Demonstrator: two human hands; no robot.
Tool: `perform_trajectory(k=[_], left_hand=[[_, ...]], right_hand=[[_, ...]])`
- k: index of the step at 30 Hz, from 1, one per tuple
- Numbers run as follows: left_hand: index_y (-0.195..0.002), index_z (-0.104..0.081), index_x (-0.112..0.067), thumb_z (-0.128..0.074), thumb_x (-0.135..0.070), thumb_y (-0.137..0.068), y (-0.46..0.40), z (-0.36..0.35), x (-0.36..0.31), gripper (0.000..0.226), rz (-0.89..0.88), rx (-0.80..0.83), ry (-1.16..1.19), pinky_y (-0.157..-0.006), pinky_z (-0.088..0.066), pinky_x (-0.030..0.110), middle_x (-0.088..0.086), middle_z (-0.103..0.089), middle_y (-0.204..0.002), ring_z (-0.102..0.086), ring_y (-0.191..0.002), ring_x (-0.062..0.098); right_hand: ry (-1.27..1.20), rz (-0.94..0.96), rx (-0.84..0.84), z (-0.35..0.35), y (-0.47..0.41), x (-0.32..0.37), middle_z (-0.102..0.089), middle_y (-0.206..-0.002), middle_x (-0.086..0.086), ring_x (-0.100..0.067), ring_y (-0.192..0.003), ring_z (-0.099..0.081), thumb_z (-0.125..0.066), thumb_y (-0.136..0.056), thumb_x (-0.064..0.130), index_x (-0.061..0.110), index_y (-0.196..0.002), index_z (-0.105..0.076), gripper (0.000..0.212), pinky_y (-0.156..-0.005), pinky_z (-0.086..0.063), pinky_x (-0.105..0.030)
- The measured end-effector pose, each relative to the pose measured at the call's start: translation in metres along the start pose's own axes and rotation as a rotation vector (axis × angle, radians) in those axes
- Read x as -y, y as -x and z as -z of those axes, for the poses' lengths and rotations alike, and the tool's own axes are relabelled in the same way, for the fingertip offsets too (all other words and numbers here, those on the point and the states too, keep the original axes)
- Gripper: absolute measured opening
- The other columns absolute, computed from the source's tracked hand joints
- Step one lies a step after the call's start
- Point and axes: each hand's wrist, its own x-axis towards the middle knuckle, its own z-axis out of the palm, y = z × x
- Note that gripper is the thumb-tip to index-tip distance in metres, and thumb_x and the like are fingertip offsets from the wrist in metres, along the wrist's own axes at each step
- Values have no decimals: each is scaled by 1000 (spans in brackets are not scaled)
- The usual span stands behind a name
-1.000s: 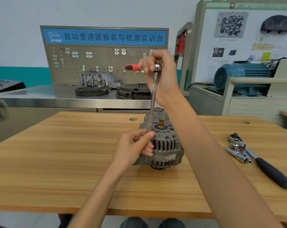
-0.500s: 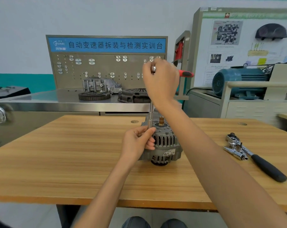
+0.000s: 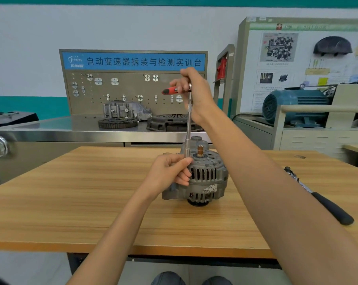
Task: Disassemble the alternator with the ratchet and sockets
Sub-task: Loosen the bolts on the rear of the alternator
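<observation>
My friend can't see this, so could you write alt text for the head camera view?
A person's right hand grips a red-handled ratchet atop a long upright extension seated on a grey alternator, while the left hand pinches the extension's lower end. A black-handled ratchet lies on the wooden table.

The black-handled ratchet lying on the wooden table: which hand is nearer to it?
Neither is close; the right hand, gripping the red-handled ratchet high above the grey alternator, is slightly nearer the black-handled ratchet than the left hand.
</observation>
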Motion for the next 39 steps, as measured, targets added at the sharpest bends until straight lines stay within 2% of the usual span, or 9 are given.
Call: perform_trajectory(k=[4, 7, 12, 15, 18, 22, 26, 32, 39], left_hand=[[-90, -68, -14, -57, -11, -94, -1, -4, 4, 12, -4, -72, 36, -48, -54, 19, -1, -64, -52, -59, -44, 7], [-91, -68, -14, -58, -12, -93, -2, -7, 6, 10, 4, -119, 71, -47, -53, 19, -1, -64, -52, -58, -42, 7], [-97, -68, -11, -56, -18, -95, -1, -3, 3, 13, 9, -40, 44, -53, -57, 21, -1, -66, -57, -61, -48, 7], [-100, -67, -14, -52, -17, -97, 0, 2, 1, 15, -2, 28, 30, -56, -57, 21, 0, -66, -60, -62, -52, 7], [-96, -67, -10, -53, -14, -96, 0, 1, 1, 15, -11, 17, 2, -53, -56, 20, -1, -65, -58, -61, -50, 7], [-89, -68, -11, -56, -11, -95, -1, -3, 4, 14, -34, -44, 10, -49, -54, 19, -1, -63, -52, -59, -45, 7], [-93, -68, -8, -58, -11, -94, -1, -9, 8, 10, -48, -123, 34, -46, -53, 19, -1, -62, -52, -57, -42, 7], [-94, -67, -10, -57, -17, -95, 0, -5, 7, 13, -55, -80, 26, -49, -54, 21, -2, -64, -55, -59, -45, 7], [-112, -63, -12, -50, -14, -98, -1, 1, 6, 19, -75, 10, 14, -48, -53, 20, -2, -65, -56, -58, -46, 6]], right_hand=[[697, 365, -242, -2, 4, -13, -42, -54, 5, -11, -58, -42, -45, -97, 20, 18, -54, -41, 43, -75, -41, -25], [1311, 569, -448, -2, 10, -20, -57, -75, 5, -15, -79, -50, -39, -98, 29, 17, -77, -58, 30, -89, -33, -32], [741, 415, -217, -2, 6, -11, -36, -53, 8, -14, -65, -40, -46, -95, 19, 20, -53, -33, 44, -72, -37, -29], [256, 110, -67, -2, 4, -4, -49, -58, 2, -14, -74, -52, -44, -95, 17, 14, -52, -38, 44, -65, -32, -15], [39, 18, -55, -1, -1, -2, -60, -70, -5, -23, -88, -58, -43, -95, 14, 10, -51, -37, 44, -71, -36, -21], [547, 294, -242, -3, 4, -12, -45, -56, 0, -16, -60, -48, -39, -100, 20, 14, -54, -41, 47, -58, -34, -21], [1348, 504, -470, -7, 6, -13, -53, -74, 1, -15, -75, -51, -28, -103, 29, 13, -81, -63, 44, -79, -39, -31], [720, 537, -337, -16, 5, -21, -45, -79, -1, -24, -84, -49, -41, -100, 17, 10, -75, -46, 26, -79, -42, -37], [310, 296, -209, -9, 3, -14, -56, -70, 1, -13, -72, -54, -53, -96, 23, 18, -67, -50, 29, -72, -45, -17]])
